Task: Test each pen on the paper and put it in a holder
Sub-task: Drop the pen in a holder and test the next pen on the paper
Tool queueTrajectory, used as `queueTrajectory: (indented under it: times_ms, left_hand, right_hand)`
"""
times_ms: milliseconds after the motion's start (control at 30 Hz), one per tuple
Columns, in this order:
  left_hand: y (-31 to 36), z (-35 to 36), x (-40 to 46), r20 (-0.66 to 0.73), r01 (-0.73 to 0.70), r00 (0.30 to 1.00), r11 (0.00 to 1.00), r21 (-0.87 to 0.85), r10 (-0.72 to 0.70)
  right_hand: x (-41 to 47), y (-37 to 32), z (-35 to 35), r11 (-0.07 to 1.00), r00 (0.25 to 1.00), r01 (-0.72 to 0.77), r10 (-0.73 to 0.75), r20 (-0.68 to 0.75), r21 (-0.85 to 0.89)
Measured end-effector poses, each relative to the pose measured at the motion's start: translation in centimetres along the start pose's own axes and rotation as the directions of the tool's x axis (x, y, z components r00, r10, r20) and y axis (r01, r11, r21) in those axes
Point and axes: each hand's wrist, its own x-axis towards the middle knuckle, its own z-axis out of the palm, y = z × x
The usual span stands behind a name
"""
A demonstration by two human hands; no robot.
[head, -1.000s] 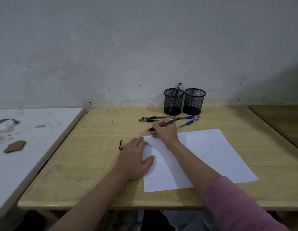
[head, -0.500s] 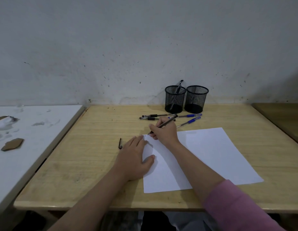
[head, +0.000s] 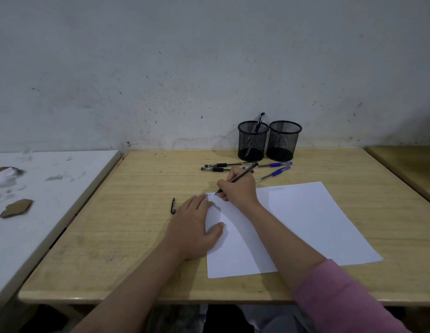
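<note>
Gripping pen (head: 240, 176), right hand (head: 239, 190) scribbles – illegible; left hand (head: 194, 227) flat on paper (head: 305, 219).

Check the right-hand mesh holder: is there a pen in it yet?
No. The right holder shows no pen, while the left holder has one black pen leaning in it.

Wooden table (head: 137, 236): white paper (head: 305, 224), two mesh holders (head: 253, 143), loose pens (head: 274, 165), pen cap (head: 173, 205).
</note>
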Motion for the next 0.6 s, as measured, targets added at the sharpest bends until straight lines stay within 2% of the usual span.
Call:
queueTrajectory:
  times_ms: [600]
  left_hand:
    - [0.20,-0.24,-0.05,-0.016,-0.002,1.000,1.000,-0.009,0.002]
  right_hand:
    - [-0.06,0.18,0.12,0.999,0.996,0.023,-0.026,-0.087,-0.035]
